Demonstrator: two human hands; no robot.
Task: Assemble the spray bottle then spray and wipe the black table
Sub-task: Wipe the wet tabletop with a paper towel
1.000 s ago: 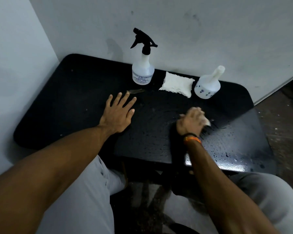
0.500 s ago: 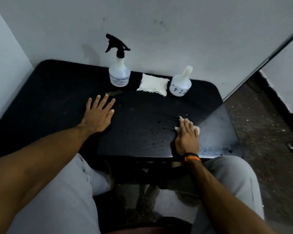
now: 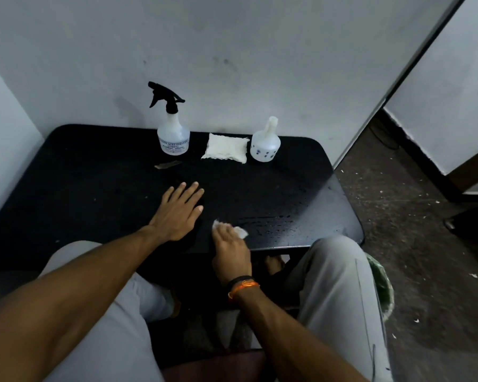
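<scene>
Near the tabletop [image 3: 80,188] front edge: right hand [image 3: 230,253], grip closed on a white cloth [image 3: 239,231], pressed down for wiping droplets. Left hand [image 3: 177,213] spread flat, likely bracing. Assembled spray bottle [image 3: 173,133] parked upright by the wall, clear of the wiping.

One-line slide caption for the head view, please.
Right hand wipes the wet black table with a white cloth; left hand lies flat, assembled spray bottle behind.

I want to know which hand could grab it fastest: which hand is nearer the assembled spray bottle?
Left. The left hand lies flat just in front of the spray bottle; the right hand is at the near edge, farther right.
</scene>
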